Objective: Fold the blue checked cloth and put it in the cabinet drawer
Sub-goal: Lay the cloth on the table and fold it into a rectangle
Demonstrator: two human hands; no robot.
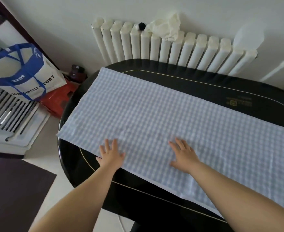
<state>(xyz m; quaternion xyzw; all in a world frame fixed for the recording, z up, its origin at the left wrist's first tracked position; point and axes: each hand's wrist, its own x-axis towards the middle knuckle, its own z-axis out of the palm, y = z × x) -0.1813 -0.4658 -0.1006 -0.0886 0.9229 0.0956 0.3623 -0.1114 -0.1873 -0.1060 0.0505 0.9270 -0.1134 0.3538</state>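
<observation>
**Both palms flat on the spread cloth**

Left hand (111, 154): fingers straight and spread apart, palm down on the near-left part of the blue checked cloth (154, 118); the heel of the hand sits right at the cloth's near edge. Nothing gripped.

Right hand (184, 155): fingers likewise straight and fanned, pressed flat on the cloth a little farther in from the near edge. Nothing gripped. The two hands lie well apart, side by side.

Cloth lies smooth as a long band across the black table (154, 195), running from far left to near right. Its near-left corner juts just past the table rim.

Cut off or unclear: the cloth's right end leaves the frame; gold print on the tabletop at far right is too small to read. No cabinet drawer in view.

Around: white radiator (154, 46) against the far wall behind the table, a pale rag (168, 26) draped on top. Left of the table, a white bag with blue straps (20, 71), a red box (61, 101) on the floor beside it, and a dark mat (12, 190) nearer.
</observation>
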